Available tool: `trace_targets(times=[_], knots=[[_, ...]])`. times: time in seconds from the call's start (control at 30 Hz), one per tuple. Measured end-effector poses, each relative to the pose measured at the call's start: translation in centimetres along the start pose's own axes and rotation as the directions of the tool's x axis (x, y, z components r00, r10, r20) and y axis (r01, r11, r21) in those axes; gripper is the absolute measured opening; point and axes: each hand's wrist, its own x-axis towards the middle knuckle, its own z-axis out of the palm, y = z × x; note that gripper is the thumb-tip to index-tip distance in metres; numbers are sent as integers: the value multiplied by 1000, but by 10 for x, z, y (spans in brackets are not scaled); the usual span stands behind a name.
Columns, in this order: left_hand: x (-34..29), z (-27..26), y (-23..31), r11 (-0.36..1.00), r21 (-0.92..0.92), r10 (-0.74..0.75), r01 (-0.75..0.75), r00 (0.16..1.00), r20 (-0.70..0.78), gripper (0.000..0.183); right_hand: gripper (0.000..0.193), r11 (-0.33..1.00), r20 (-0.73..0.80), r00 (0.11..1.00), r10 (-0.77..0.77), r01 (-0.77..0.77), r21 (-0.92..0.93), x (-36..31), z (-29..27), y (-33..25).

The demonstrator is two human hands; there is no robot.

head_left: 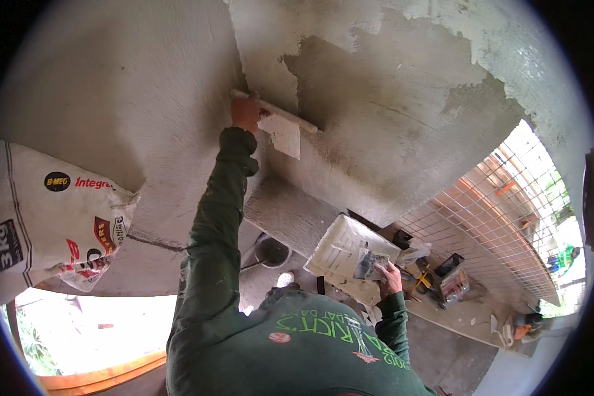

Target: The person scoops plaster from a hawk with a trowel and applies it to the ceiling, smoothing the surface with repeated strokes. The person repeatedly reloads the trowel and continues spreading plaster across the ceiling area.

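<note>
Where two plastered walls meet in a corner, a long pale bar-like tool (287, 116) lies slantwise close against the wall (402, 132), its free end lower and to the right. The left hand (246, 115) is wrapped around its upper end, gripping it. Just below the bar shows a flat white patch (284, 137); whether it belongs to the tool or the wall I cannot tell.

Lower down, the right hand (392, 281) grips a flat grey blade (371, 264), held over a pale, smeared tray (330, 254); its handle is hidden by the fingers. The tray rests near the end of a grey ledge (285, 214), and to its left a dark bucket (272, 251) stands on the floor. Right of the right hand lie yellow-handled tools (422, 284), a black phone-like object (449, 264) and a clear plastic package (454, 290), below wire mesh (482, 211). At far left hangs a white printed sack (53, 198).
</note>
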Motion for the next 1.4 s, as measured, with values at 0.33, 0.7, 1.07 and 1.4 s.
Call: trace_targets(times=[0.33,0.7,1.07,1.4], knots=[[60,-173,92,359,-932,-334,39,938,-90,27,16,997,-82,997,16,-9,79,9,-11,16],[-145,-47,45,930,143,362,-338,910,-200,44,33,940,-192,974,-123,53,-338,5,-27,23],[-326,79,16,-344,-690,-457,637,528,716,41,35,517,-513,807,-291,-319,-795,104,-67,141],[-370,44,-19,-369,-625,-543,688,386,746,44,31,466,-634,661,-402,-448,-763,158,7,171]])
